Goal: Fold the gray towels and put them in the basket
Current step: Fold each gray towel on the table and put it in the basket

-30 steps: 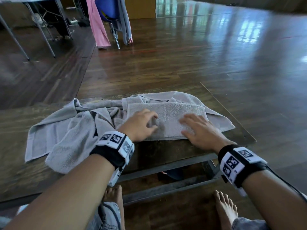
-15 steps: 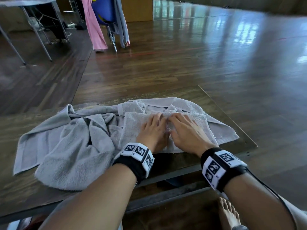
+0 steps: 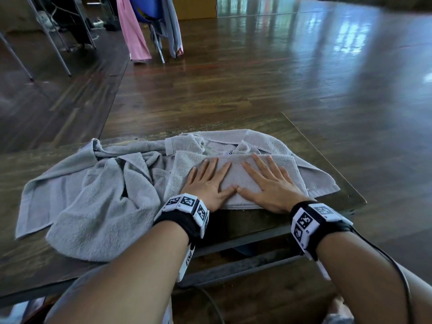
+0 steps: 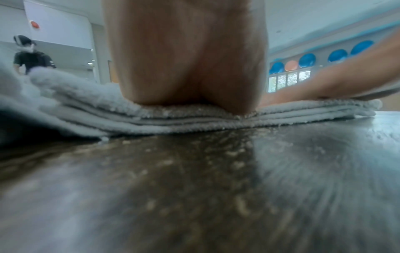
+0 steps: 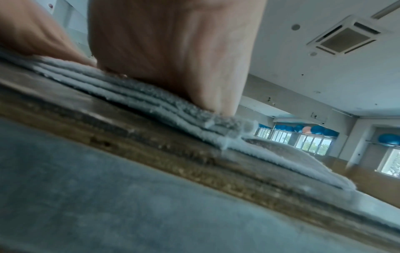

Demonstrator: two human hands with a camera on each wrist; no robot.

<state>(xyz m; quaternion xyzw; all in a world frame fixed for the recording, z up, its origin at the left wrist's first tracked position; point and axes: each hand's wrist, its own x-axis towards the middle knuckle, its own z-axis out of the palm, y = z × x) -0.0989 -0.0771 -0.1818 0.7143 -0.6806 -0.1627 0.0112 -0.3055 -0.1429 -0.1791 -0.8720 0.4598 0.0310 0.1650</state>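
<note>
A folded gray towel [image 3: 236,176] lies near the front edge of the dark wooden table [image 3: 332,167], on top of another spread gray towel [image 3: 318,181]. My left hand [image 3: 205,181] and right hand [image 3: 268,181] press flat on it side by side, fingers straight, thumbs nearly touching. In the left wrist view my left hand [image 4: 186,68] bears down on the stacked towel layers [image 4: 173,118]. The right wrist view shows my right hand [image 5: 173,59] on the layered towel edge [image 5: 151,102]. A crumpled gray towel [image 3: 98,202] lies to the left. No basket is in view.
Beyond the table lies a shiny wooden floor [image 3: 257,78]. At the back left stand a blue chair [image 3: 149,12] draped with a pink cloth [image 3: 133,31] and metal table legs [image 3: 53,43]. A person [image 4: 30,56] stands far off in the left wrist view.
My hands came together at the middle of the folded towel, and now lie spread flat side by side on it with straight fingers. The view shifted slightly forward.
</note>
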